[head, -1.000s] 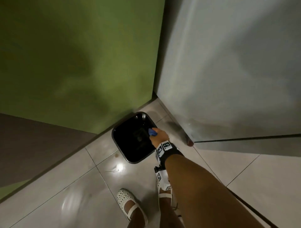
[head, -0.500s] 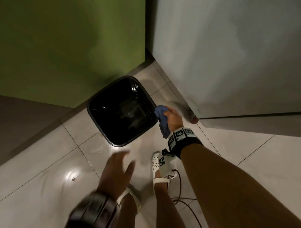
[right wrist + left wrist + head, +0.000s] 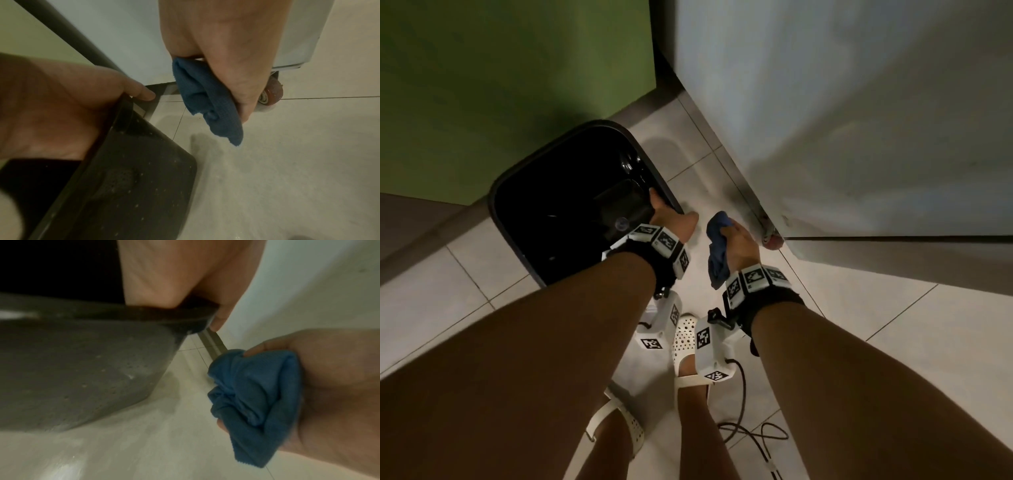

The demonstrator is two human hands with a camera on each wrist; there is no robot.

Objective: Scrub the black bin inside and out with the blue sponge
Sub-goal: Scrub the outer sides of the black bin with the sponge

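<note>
Left hand (image 3: 671,219) goes over the black bin (image 3: 571,205) rim and its fingers vanish inside, out of sight. The bin's floor is too dark to read. Near the bin, the right hand (image 3: 739,240) covers much of the blue sponge (image 3: 717,253); its fingers are tucked behind the sponge. Both wrist views cut the bin off at the frame edge.

Bare floor (image 3: 722,178) strip between black bin (image 3: 517,178) and grey cabinet (image 3: 825,120); green wall (image 3: 517,68) close behind bin
</note>
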